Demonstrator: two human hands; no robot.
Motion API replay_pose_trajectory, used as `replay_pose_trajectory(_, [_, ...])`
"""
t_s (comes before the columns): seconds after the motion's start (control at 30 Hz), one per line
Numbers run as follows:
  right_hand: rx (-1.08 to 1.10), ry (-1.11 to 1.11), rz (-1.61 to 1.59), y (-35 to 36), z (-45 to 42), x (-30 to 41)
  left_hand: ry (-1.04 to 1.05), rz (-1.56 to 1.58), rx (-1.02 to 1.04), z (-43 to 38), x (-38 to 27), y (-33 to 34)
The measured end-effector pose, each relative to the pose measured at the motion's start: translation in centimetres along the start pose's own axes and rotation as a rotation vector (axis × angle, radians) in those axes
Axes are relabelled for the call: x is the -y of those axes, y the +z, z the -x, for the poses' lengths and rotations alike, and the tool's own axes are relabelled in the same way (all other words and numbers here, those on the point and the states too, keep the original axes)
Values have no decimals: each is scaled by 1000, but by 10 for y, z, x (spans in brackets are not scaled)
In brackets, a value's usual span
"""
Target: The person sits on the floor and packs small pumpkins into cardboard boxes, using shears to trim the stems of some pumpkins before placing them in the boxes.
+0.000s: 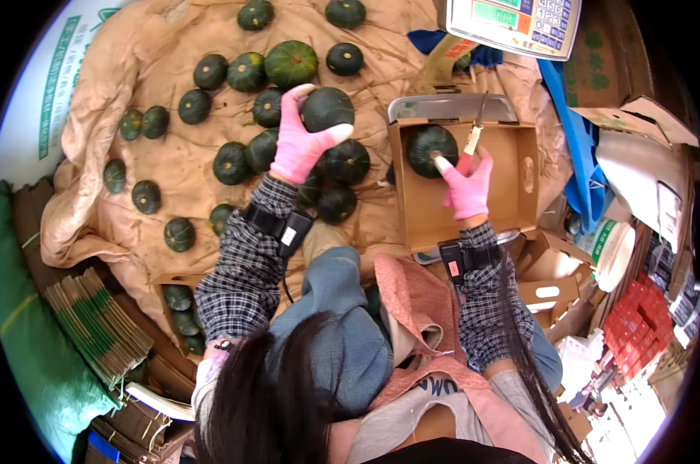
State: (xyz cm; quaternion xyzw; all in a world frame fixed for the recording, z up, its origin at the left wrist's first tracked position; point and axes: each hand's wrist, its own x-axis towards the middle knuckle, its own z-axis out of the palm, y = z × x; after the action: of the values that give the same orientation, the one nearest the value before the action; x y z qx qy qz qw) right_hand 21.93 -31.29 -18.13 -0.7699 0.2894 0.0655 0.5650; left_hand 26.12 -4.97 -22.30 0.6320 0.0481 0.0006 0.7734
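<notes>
My left hand [306, 139], in a pink glove with white fingertips, grips a dark green squash [328, 109] above the brown cloth. My right hand [469, 180], gloved alike, is over an open cardboard box [527, 203]. A tool with a red and white handle [472, 141] and a thin metal end pointing away is held in it; its exact kind is unclear. One fingertip of that hand is at the stem of another dark green squash [428, 152] in the box's far left corner. The box stands on a metal tray [451, 106] beneath it.
Many squashes [291, 64] lie on the cloth [170, 35]. A digital scale [512, 26] stands beyond the box. Near my left arm is a cardboard box of squashes [179, 297], with stacked flattened cartons [97, 325] further left. More cartons [550, 290] stand at right.
</notes>
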Motion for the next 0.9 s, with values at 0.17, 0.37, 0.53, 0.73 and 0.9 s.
replay_pose_trajectory(0.17, [-131, -236, -50, -29, 2, -19, -557, 940, 341, 22, -13, 13])
replay_pose_trajectory(0.37, [450, 317, -827, -43, 48, 27, -435, 796, 442, 38, -35, 44])
replay_pose_trajectory(0.53, [574, 164, -611, -26, 74, 39, 487, -460, 549, 60, -53, 87])
replay_pose_trajectory(0.73, [598, 302, -118, -72, 34, 10, 703, -686, 658, 83, -4, 109])
replay_pose_trajectory(0.9, [342, 289, 63, -68, 22, -14, 729, -648, 428, 58, -1, 69])
